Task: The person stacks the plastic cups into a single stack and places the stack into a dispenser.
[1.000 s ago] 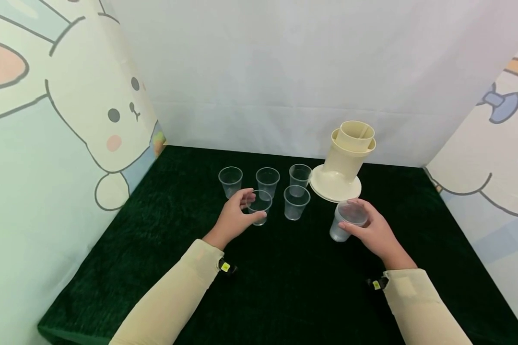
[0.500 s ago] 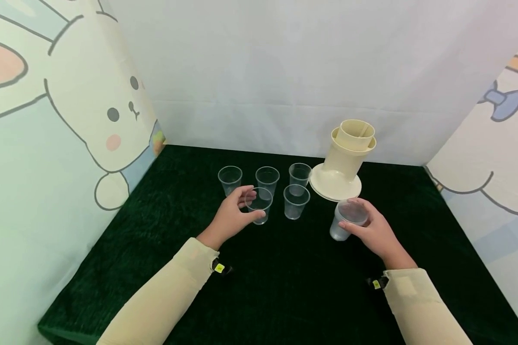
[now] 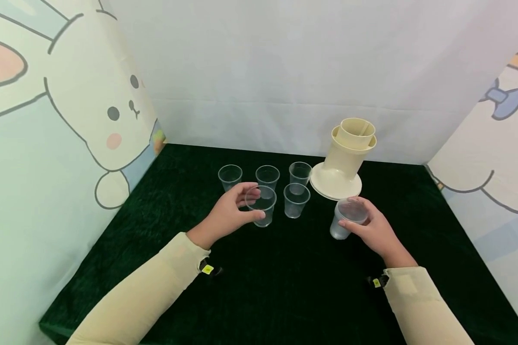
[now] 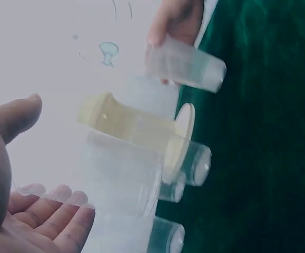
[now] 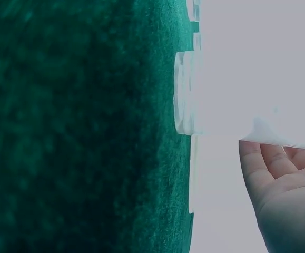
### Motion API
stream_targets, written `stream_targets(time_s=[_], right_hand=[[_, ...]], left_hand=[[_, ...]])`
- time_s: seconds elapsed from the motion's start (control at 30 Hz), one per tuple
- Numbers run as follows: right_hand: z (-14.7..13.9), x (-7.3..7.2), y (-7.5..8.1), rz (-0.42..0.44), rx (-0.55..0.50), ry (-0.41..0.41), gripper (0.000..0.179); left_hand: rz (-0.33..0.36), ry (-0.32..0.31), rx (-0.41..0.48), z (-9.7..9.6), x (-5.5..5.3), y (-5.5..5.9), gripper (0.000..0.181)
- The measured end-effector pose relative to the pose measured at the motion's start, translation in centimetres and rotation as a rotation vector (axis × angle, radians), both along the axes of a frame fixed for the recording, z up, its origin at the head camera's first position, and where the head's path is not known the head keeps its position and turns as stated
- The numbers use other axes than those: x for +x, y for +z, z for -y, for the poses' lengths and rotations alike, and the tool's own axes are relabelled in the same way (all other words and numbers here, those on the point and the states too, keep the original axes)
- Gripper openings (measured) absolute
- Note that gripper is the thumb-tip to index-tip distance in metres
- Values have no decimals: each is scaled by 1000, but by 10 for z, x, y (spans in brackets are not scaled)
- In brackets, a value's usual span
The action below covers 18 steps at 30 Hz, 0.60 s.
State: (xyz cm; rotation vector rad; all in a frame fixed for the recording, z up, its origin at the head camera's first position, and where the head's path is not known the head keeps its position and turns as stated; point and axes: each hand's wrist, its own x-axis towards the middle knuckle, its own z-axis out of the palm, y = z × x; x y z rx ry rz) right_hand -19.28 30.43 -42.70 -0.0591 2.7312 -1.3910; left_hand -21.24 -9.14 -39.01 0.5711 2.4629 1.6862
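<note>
Holding: left grip, curled wide, clear cup left of cream stand; right grip, stacked cups fronting stand.

Three cups are lining up mid-frame on the table, another cup is sitting before the rightmost, a stand is rising right of them.

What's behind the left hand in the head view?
Behind the left hand is the back row's leftmost clear cup: its rim and upper wall show, but the hand covers its lower part.
</note>
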Motion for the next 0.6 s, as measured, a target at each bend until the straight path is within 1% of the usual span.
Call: stream_targets(time_s=[0.13,0.27,0.47,0.6], right_hand=[[0,0,1,3,8,-4,90],[1,0,1,13,13,-2,92],[1,0,1,10,24,1,92],[0,0,2,8,32,-1,91]], left_hand=[[-8,-51,37,-4,4,11,70],[-14,-92,48,-10,8,22,70],[19,-160,69,-22,15,38,69],[29,-202,75,-30,17,45,69]])
